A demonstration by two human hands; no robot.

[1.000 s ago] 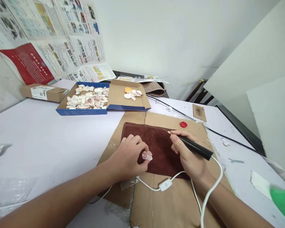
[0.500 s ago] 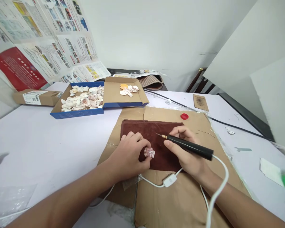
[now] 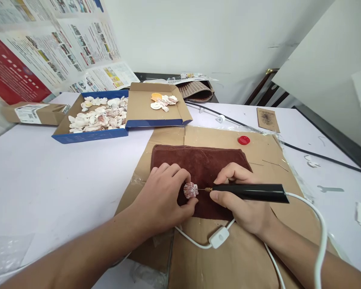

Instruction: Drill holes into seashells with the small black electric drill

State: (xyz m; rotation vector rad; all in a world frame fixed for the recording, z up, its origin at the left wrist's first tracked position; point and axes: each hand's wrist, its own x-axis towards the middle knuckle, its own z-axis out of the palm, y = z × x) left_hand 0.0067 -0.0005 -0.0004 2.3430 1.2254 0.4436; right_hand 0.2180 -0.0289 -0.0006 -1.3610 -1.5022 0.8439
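My left hand (image 3: 165,192) pinches a small pink ribbed seashell (image 3: 190,190) between thumb and fingers, resting on a brown cloth (image 3: 198,160). My right hand (image 3: 237,198) grips a black pen-shaped electric tool (image 3: 249,192) lying almost level, its thin metal tip touching the shell's right edge. A white cord with an inline switch (image 3: 219,237) runs from the tool's back end and loops under my wrists. The cloth lies on flattened cardboard (image 3: 258,152).
An open blue box of several seashells (image 3: 93,118) sits at the back left, its lid (image 3: 162,110) holding a few more. A red cap (image 3: 243,140) lies on the cardboard. A brown carton (image 3: 36,113), a black cable (image 3: 319,156) and a small card (image 3: 267,119) are around.
My right hand swung the tool down and leftward from pointing up and away until its tip meets the shell. The left hand kept hold of the shell. The view tilted downward.
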